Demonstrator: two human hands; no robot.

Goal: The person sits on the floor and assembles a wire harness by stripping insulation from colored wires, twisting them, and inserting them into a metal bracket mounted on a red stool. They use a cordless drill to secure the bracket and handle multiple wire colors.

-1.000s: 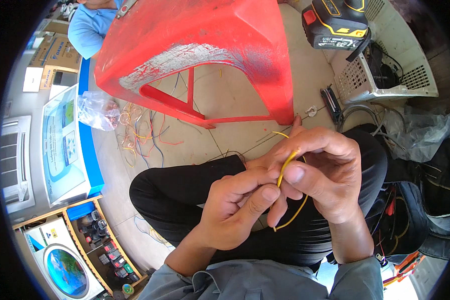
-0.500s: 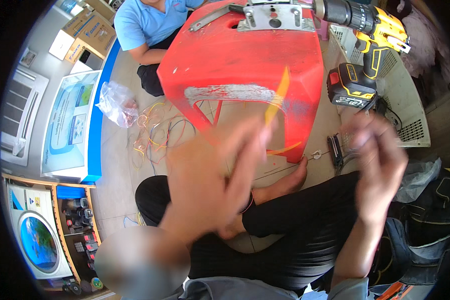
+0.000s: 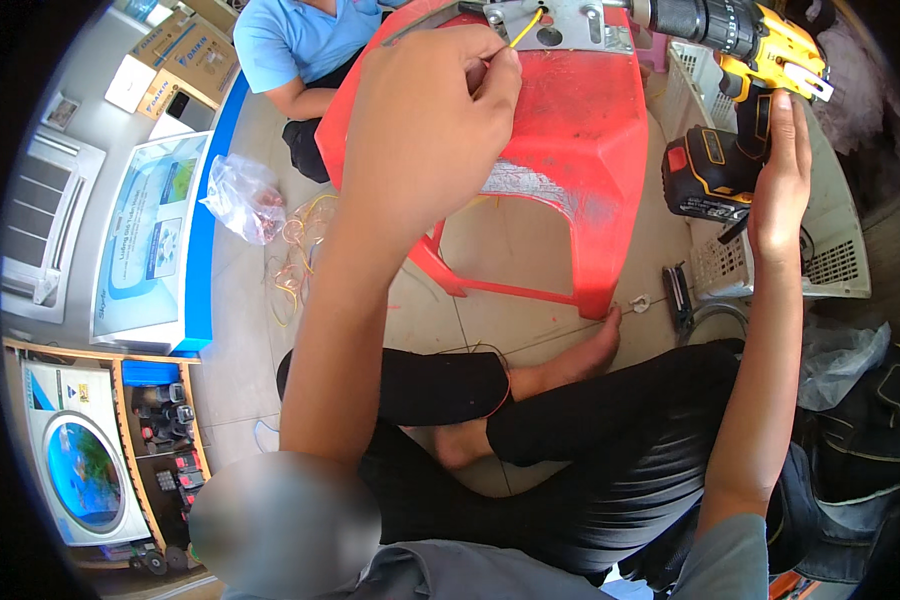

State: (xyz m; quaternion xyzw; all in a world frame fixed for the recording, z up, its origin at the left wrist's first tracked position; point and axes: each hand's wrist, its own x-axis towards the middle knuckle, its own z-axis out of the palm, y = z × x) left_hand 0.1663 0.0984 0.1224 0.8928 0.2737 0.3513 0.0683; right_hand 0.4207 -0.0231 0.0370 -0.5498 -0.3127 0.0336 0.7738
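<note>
My left hand (image 3: 430,130) is closed over the red plastic stool, pinching a thin yellow wire (image 3: 526,29) between thumb and finger. The wire's far end meets the holed metal bracket (image 3: 580,25) on top of the stool. A yellow and black cordless drill (image 3: 760,50) has its chuck against the bracket's right side; its battery sits lower, beyond the stool's right edge. My right hand (image 3: 782,190) rests against the back of the drill's handle, visible fingers stretched upward along it. Its thumb is hidden.
A person in a blue shirt (image 3: 300,45) sits behind the red stool (image 3: 590,110). Loose wires (image 3: 295,260) and a clear plastic bag (image 3: 245,200) lie on the floor at left. A pale plastic crate (image 3: 830,220) and a black bag (image 3: 865,430) are at right.
My left hand has moved up and forward, bringing the yellow wire to the metal bracket. My right hand has risen from below the drill to its handle.
</note>
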